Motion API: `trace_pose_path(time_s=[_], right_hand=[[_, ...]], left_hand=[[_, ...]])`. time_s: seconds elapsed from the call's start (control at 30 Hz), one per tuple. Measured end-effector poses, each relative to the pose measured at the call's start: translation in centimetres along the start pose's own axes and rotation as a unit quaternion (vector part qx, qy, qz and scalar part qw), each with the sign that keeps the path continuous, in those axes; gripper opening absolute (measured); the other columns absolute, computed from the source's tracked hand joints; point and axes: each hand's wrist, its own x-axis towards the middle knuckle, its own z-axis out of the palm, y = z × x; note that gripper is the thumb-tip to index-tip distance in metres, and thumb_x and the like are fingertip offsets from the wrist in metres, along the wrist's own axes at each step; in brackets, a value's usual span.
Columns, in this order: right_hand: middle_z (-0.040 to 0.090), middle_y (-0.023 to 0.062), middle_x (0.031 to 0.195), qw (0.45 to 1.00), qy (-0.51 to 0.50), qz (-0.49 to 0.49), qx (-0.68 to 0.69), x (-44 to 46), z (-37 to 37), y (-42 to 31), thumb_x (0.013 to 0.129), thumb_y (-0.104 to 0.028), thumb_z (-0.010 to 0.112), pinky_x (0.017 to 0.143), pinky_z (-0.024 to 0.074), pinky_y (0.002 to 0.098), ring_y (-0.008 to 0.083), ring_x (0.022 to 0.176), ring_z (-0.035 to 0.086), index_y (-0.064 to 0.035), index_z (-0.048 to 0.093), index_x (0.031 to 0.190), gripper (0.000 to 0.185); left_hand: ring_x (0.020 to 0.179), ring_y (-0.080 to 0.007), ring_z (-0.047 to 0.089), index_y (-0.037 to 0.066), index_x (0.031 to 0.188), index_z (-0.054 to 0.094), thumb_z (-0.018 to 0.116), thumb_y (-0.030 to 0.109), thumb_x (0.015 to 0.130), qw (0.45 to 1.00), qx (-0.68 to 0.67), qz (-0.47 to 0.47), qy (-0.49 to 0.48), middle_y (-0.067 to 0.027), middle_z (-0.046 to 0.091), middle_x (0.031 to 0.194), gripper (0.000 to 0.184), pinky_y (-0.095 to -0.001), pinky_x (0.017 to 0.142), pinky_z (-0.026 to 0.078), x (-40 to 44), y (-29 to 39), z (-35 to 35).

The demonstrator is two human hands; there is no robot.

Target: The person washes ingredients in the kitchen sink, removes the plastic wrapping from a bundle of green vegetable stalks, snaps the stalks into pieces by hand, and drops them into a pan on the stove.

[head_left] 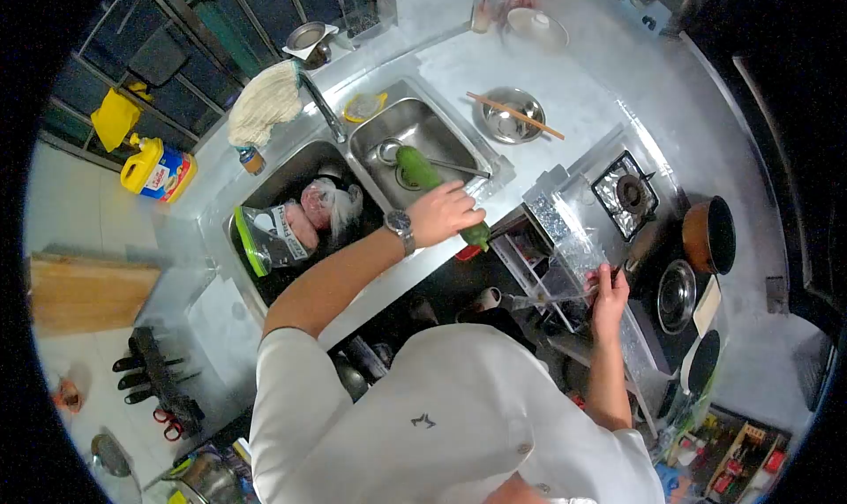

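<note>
A long green vegetable, like a cucumber [416, 167], lies slantwise over the right sink basin [375, 142] and the counter's front edge. Around its middle are the fingers of my left hand [444, 214], which has a watch on its wrist. A metal ladle [388, 152] rests in the same basin, its handle reaching to the right. My right hand [609, 294] is lower right, at the edge of a pulled-out drawer [565, 283], with its fingers curled near a thin clear sheet or bag; what they grip is too unclear to make out.
The left basin holds bagged meat [302, 226]. A metal bowl [511, 120] with chopsticks across it stands right of the sink. Farther right are a gas burner [631, 193] and a copper-coloured pot [708, 236]. Knives [141, 376] and a cutting board [88, 294] are at the left.
</note>
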Motion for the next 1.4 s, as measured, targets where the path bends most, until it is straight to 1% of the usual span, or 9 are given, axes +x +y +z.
trace_pose_path(time_s=[0.23, 0.47, 0.63, 0.83, 0.9, 0.97, 1.07, 1.17, 1.4], right_hand=[[0.064, 0.004, 0.073, 0.998, -0.041, 0.017, -0.035, 3.9, -3.1, 0.1, 0.098, -0.027, 0.056, 0.045, 0.0296, 0.0224, 0.0063, 0.05, 0.045, -0.0058, 0.057, 0.085, 0.025], [0.064, 0.004, 0.072, 0.996, -0.074, 0.012, -0.051, 6.8, -3.5, 0.5, 0.097, -0.025, 0.057, 0.044, 0.0293, 0.0225, 0.0059, 0.048, 0.042, -0.0053, 0.056, 0.085, 0.023], [0.064, 0.004, 0.073, 0.997, -0.073, 0.001, -0.033, 6.8, -2.0, 0.3, 0.098, -0.022, 0.056, 0.047, 0.0335, 0.0216, 0.0072, 0.054, 0.05, -0.0051, 0.056, 0.086, 0.021], [0.064, 0.0055, 0.076, 0.997, -0.032, 0.047, -0.052, 3.9, 0.5, -0.2, 0.098, -0.021, 0.057, 0.053, 0.0424, 0.0238, 0.01, 0.06, 0.055, -0.0053, 0.056, 0.087, 0.019], [0.064, 0.0053, 0.075, 0.998, -0.02, 0.047, -0.036, 3.1, 1.7, 0.6, 0.098, -0.02, 0.056, 0.054, 0.0443, 0.0241, 0.0104, 0.059, 0.055, -0.0054, 0.056, 0.088, 0.018], [0.064, 0.0046, 0.075, 1.0, -0.012, 0.025, 0.004, 2.7, 2.6, 1.5, 0.098, -0.022, 0.057, 0.054, 0.0444, 0.0239, 0.0104, 0.059, 0.055, -0.0054, 0.057, 0.088, 0.019], [0.065, 0.0053, 0.075, 0.993, 0.012, 0.086, -0.082, 1.3, 3.6, 0.4, 0.097, -0.026, 0.058, 0.054, 0.0441, 0.0242, 0.0095, 0.06, 0.056, -0.0031, 0.058, 0.087, 0.024], [0.066, 0.006, 0.077, 0.991, 0.013, 0.075, -0.112, 0.5, 4.3, 0.6, 0.097, -0.026, 0.058, 0.058, 0.047, 0.026, 0.0108, 0.063, 0.059, -0.0003, 0.059, 0.088, 0.028], [0.067, 0.0062, 0.079, 0.995, 0.009, 0.069, -0.068, -0.8, 5.3, -0.3, 0.098, -0.023, 0.057, 0.061, 0.0482, 0.0266, 0.0102, 0.065, 0.059, 0.0001, 0.058, 0.091, 0.024]], left_hand=[[0.088, -0.0239, 0.059, 0.012, 0.103, 0.056, 0.062, 0.006, 0.077, 0.999, -0.012, -0.019, -0.047, -0.005, 0.055, 0.081, 0.027, -0.0435, 0.102, 0.039, 1.7, -0.7, 2.5], [0.106, -0.0276, 0.058, 0.012, 0.117, 0.053, 0.074, 0.012, 0.068, 0.981, -0.046, -0.147, -0.12, -0.009, 0.06, 0.103, 0.053, -0.0455, 0.109, 0.034, -0.1, -1.6, 5.7], [0.118, -0.0279, 0.054, 0.013, 0.122, 0.05, 0.075, 0.01, 0.069, 0.966, -0.055, -0.208, -0.142, -0.0099, 0.059, 0.119, 0.059, -0.0471, 0.116, 0.024, -1.8, -4.4, 7.5], [0.112, -0.0269, 0.056, 0.013, 0.122, 0.052, 0.065, 0.015, 0.08, 0.97, -0.059, -0.192, -0.138, -0.0093, 0.06, 0.111, 0.043, -0.0448, 0.115, 0.024, -3.1, -7.5, 9.4], [0.112, -0.0258, 0.056, 0.013, 0.12, 0.053, 0.065, 0.017, 0.081, 0.979, -0.059, -0.165, -0.107, -0.0093, 0.06, 0.11, 0.041, -0.0451, 0.115, 0.024, -3.4, -8.3, 10.1], [0.114, -0.0257, 0.055, 0.013, 0.12, 0.054, 0.066, 0.015, 0.079, 0.964, -0.089, -0.191, -0.164, -0.0093, 0.06, 0.111, 0.043, -0.0455, 0.116, 0.022, -2.2, -8.7, 9.3], [0.117, -0.0227, 0.055, 0.01, 0.118, 0.06, 0.067, 0.006, 0.074, 0.968, -0.093, -0.181, -0.148, -0.0087, 0.062, 0.117, 0.044, -0.0466, 0.116, 0.023, -2.2, -9.7, 9.7], [0.12, -0.0242, 0.052, 0.011, 0.127, 0.052, 0.074, 0.008, 0.074, 0.964, -0.086, -0.177, -0.179, -0.0077, 0.059, 0.123, 0.058, -0.0471, 0.118, 0.02, -2.5, -10.2, 10.2], [0.127, -0.0277, 0.046, 0.009, 0.126, 0.051, 0.073, 0.009, 0.076, 0.958, -0.107, -0.175, -0.199, -0.0118, 0.055, 0.127, 0.055, -0.0493, 0.117, 0.019, -1.6, -10.3, 10.2]])
